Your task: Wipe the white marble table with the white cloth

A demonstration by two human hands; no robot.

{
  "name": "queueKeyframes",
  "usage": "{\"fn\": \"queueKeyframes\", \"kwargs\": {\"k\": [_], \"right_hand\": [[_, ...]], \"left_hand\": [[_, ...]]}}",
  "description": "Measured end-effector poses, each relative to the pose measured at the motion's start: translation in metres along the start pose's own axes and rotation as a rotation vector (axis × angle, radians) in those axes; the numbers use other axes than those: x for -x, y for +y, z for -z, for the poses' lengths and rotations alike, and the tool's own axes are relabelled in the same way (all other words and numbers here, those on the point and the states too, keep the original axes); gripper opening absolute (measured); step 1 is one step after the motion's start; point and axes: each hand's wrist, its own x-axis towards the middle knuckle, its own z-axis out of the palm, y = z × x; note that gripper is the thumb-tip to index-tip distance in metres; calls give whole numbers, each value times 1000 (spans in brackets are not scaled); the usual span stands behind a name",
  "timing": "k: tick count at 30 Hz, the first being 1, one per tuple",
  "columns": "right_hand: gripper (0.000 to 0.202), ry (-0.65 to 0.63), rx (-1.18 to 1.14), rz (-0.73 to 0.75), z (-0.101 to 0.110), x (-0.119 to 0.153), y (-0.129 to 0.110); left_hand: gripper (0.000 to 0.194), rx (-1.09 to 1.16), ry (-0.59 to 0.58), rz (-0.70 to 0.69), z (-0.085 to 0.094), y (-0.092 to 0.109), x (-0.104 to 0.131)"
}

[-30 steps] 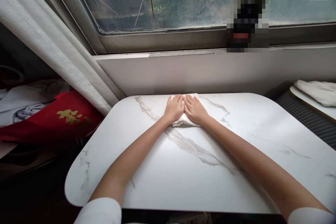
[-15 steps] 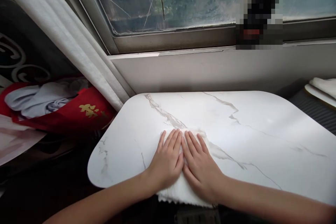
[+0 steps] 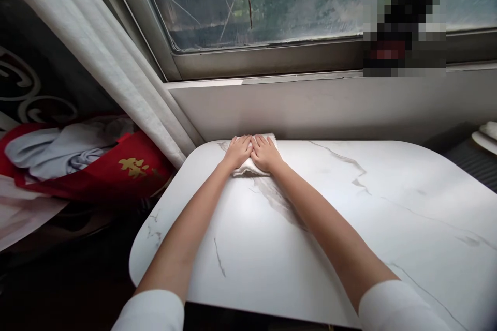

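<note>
A white cloth [image 3: 253,169] lies folded at the far edge of the white marble-patterned table [image 3: 248,248]. My left hand [image 3: 238,151] rests flat on the cloth, fingers stretched forward. Beside it, touching at the thumb side, my right hand [image 3: 266,152] presses on the same cloth with its fingers also laid out. Both arms reach straight out across the tabletop. The cloth shows below the palms and at the far right corner; its middle is hidden under the hands.
Past the table stand a pale wall [image 3: 310,108] and a window [image 3: 272,0]. A white curtain [image 3: 97,46] hangs at left, above a red bag [image 3: 97,176] holding grey fabric [image 3: 66,150]. At far right, a white item [image 3: 485,139] sits on a dark ribbed surface [image 3: 476,165].
Both hands have slid the cloth away from the near edge of the table to the far edge by the wall. My arms are now extended, with white sleeves in view.
</note>
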Motion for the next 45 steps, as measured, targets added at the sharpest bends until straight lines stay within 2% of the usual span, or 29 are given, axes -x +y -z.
{"fn": "queueKeyframes", "kwargs": {"k": [3,6,11,14,17,19,21,23,27,30,32,34,37,40,43,45], "right_hand": [[58,9,10,27,0,9,-1],[61,1,37,72,1,39,-13],[62,12,89,126,10,116,-58],[62,-8,40,227,20,157,-87],[61,-10,-43,333,26,179,-106],[62,-1,-76,356,26,179,-112],[62,5,-92,346,21,168,-111],[63,8,-97,302,14,145,-107],[64,29,-97,115,-3,74,-94],[65,52,-90,-16,-15,19,-85],[64,53,-81,-44,-21,-11,-80],[64,54,-72,-33,-26,-32,-77],[64,62,-72,11,-30,-50,-78],[64,70,-76,51,-33,-52,-88],[64,79,-85,84,-36,-35,-110],[63,79,-101,116,-34,-12,-130]], "left_hand": [[49,-9,9,-14,-1,3,10],[50,-14,13,-71,1,11,38],[51,25,-41,-208,20,30,119],[51,9,-59,-186,33,40,175],[51,-3,-48,-100,39,45,216],[51,3,-39,-46,38,45,227],[51,9,-22,1,35,40,220],[50,22,8,37,30,30,197],[47,105,56,67,19,-11,115],[45,129,32,47,12,-46,54],[45,114,24,61,9,-65,25],[45,90,36,83,7,-79,9],[45,60,87,94,6,-96,6],[44,43,123,102,9,-108,22],[45,36,144,87,17,-113,55],[47,35,169,66,23,-111,88]]}}
